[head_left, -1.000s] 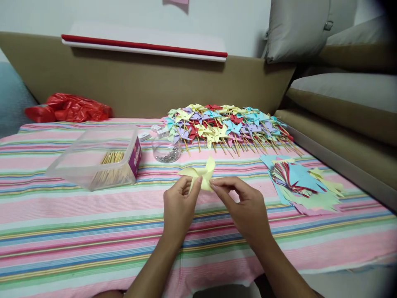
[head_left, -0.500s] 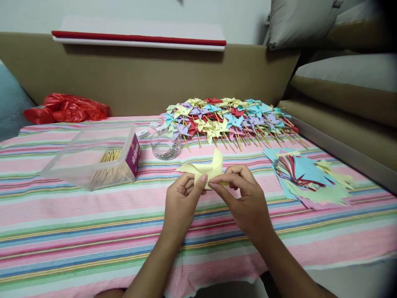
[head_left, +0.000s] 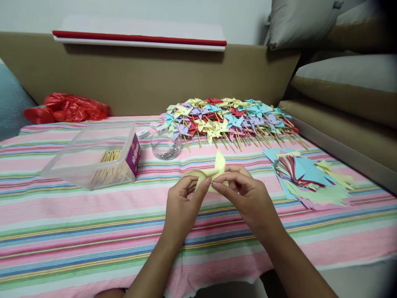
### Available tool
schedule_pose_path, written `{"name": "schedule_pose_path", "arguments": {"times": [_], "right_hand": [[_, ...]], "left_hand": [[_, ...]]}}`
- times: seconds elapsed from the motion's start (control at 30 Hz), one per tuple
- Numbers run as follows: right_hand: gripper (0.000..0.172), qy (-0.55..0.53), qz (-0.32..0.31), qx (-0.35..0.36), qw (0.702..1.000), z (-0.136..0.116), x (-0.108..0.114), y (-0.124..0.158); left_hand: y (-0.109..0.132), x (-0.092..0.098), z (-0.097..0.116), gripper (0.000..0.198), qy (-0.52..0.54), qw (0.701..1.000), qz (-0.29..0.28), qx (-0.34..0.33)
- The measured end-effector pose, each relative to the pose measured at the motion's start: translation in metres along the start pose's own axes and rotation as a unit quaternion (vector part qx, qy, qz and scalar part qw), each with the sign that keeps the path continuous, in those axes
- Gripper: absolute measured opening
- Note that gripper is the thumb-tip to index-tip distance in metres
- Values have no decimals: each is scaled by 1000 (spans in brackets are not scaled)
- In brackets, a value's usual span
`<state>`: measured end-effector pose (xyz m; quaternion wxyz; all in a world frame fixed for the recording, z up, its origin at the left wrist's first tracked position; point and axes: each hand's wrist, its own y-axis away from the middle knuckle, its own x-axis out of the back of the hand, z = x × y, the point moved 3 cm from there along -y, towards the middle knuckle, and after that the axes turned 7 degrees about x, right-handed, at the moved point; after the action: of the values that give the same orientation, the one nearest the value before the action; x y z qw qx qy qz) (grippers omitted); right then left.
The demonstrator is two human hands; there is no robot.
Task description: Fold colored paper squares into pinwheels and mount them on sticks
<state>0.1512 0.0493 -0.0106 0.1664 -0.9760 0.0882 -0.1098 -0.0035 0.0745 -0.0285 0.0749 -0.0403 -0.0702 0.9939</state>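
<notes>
Both hands pinch a pale yellow paper pinwheel piece (head_left: 217, 167) just above the striped tablecloth (head_left: 62, 223). My left hand (head_left: 181, 207) grips it from the left with thumb and fingers closed on the paper. My right hand (head_left: 248, 198) pinches its centre from the right. One flap of the paper stands up above the fingers. A pile of finished coloured pinwheels on sticks (head_left: 226, 120) lies beyond the hands.
A clear plastic box of wooden sticks (head_left: 96, 155) sits at the left, with a small glass jar of silver pins (head_left: 166, 147) beside it. Cut coloured paper sheets (head_left: 310, 178) lie at the right. A red plastic bag (head_left: 71, 107) rests at the back left. Sofa cushions border the table.
The hands have drawn closer together on the yellow paper, and its flaps have folded in toward the centre. The camera view has shifted slightly downward since the earliest frame.
</notes>
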Motion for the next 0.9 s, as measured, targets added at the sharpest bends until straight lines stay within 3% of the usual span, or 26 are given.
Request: {"name": "schedule_pose_path", "arguments": {"times": [0.13, 0.3, 0.47, 0.7, 0.9], "right_hand": [[11, -45, -19, -48, 998, 3, 2, 1], [18, -125, -26, -111, 986, 7, 4, 2], [22, -152, -16, -124, 980, 8, 6, 3], [41, -245, -10, -140, 959, 6, 5, 1], [23, -187, -75, -122, 972, 8, 5, 1]], "left_hand": [[-1, 0, 0, 13, -34, 999, -9, -41], [0, -1, 1, 14, -50, 998, -18, -31], [0, -3, 1, 17, -67, 997, -20, -23], [0, -3, 0, 14, -110, 992, -38, -50], [0, -3, -1, 14, -147, 986, -40, -64]]}}
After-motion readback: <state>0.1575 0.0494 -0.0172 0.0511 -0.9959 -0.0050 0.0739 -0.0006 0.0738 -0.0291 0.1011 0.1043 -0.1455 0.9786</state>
